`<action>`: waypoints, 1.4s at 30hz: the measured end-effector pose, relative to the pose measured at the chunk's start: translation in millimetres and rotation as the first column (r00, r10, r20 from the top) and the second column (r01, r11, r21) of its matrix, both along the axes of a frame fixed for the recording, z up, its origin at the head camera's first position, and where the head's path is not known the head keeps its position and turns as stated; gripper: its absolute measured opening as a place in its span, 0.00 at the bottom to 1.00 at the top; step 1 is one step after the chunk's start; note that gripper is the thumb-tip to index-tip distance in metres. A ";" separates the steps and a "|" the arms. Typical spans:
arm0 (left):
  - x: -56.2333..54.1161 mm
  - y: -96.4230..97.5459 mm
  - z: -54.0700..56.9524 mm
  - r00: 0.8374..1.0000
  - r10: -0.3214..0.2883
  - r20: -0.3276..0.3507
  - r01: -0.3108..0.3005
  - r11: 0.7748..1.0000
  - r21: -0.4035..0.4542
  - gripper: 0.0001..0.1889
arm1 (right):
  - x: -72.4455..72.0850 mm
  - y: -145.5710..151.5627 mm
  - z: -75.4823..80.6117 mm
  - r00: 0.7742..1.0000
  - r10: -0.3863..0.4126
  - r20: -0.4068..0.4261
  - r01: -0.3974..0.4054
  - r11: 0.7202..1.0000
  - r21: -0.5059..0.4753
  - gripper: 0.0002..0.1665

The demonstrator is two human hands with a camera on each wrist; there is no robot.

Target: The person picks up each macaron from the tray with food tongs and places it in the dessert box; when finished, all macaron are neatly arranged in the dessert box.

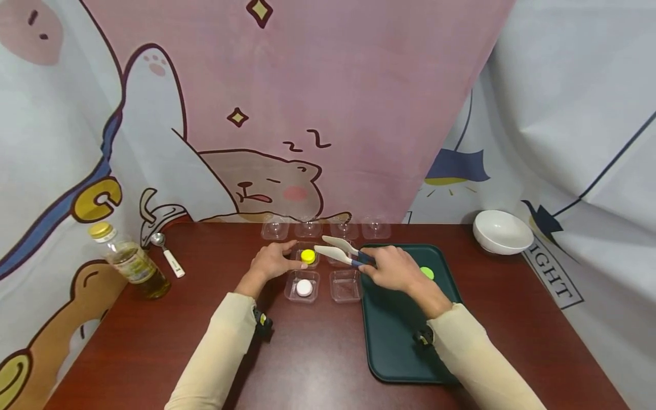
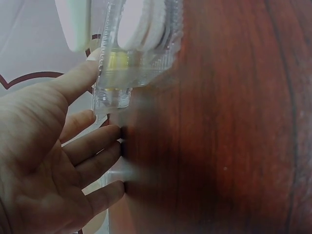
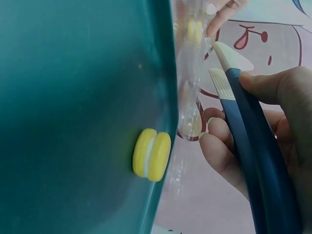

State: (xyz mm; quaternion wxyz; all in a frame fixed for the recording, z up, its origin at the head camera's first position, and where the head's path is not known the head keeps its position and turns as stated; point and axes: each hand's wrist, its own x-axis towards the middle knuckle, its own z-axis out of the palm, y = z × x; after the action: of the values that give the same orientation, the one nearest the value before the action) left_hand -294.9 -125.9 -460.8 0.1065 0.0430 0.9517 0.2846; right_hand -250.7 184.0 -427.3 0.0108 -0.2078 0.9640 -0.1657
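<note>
My left hand [image 1: 271,262] holds a clear plastic container [image 1: 302,246] at its left side, thumb on the near side and index finger on the far side. A yellow macaron [image 1: 308,256] sits in it. In the left wrist view the other fingers [image 2: 100,163] are spread and fairly straight. My right hand [image 1: 392,266] grips blue-handled tongs [image 3: 243,117] with white tips, which stand apart near the yellow macaron with nothing seen between them. A white macaron [image 1: 304,287] lies in the nearer container. Under the right forearm, a yellow-green macaron [image 3: 152,155] lies on the dark green tray [image 1: 400,353].
An empty clear container [image 1: 345,286] stands left of the tray, another partly behind the tongs. Several clear domed lids [image 1: 275,229] line the back edge. An oil bottle [image 1: 135,265] and a scoop [image 1: 171,259] are at left; a white bowl [image 1: 502,232] is at back right.
</note>
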 end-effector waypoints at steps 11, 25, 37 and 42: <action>0.2 0.2 0.2 1.000 0.011 0.002 -0.011 1.000 0.011 0.44 | 2.7 25.2 9.8 0.999 -0.043 -0.011 0.043 0.998 -0.054 0.31; -0.5 -1.5 -2.7 0.999 -0.022 -0.027 0.023 0.998 0.056 0.46 | 16.9 66.6 13.5 0.993 -0.096 -0.066 0.091 0.992 -0.083 0.28; 8.2 13.4 13.4 0.974 -0.031 -0.224 0.016 0.998 -0.068 0.44 | 40.8 101.1 18.8 0.982 -0.161 -0.102 0.155 0.986 -0.063 0.29; 2.9 31.3 20.5 0.959 -0.117 -0.256 0.099 0.992 -0.084 0.47 | 48.7 112.8 16.0 0.981 -0.173 -0.089 0.170 0.985 -0.041 0.28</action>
State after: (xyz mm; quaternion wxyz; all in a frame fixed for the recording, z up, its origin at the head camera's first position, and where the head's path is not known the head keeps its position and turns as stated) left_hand -292.0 -94.6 -440.3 -0.0027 0.1282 0.9631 0.2366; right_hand -202.0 296.8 -411.2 -0.0513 -0.1315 0.9749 -0.1723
